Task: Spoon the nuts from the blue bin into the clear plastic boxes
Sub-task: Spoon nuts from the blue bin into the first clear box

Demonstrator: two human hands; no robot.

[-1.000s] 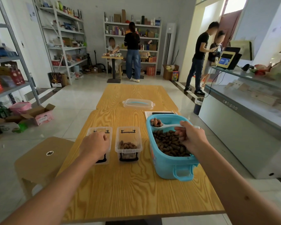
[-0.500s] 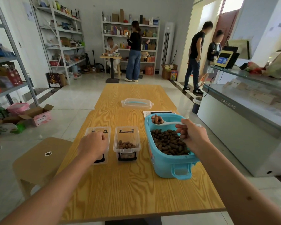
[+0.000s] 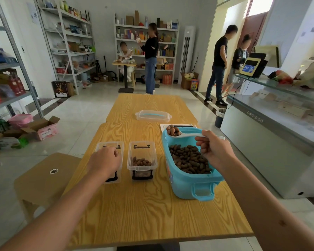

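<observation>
A white spoon (image 3: 181, 135) heaped with nuts (image 3: 173, 130) was pinched by the right hand (image 3: 213, 151) above the blue bin (image 3: 187, 183). The left hand (image 3: 105, 163), fingers curled, was rested on one clear box (image 3: 110, 161).

On the table (image 3: 152, 214) I see two boxes side by side at about 11 o'clock, my left hand (image 3: 105, 163) over the left box (image 3: 110, 161) and nuts lying in the right box (image 3: 141, 160). The bin (image 3: 190, 182) sits at 1 o'clock, right of both. My right hand (image 3: 213, 151) holds the spoon (image 3: 182, 135) above its far end, and the lid (image 3: 153, 115) lies behind at 12 o'clock.
</observation>
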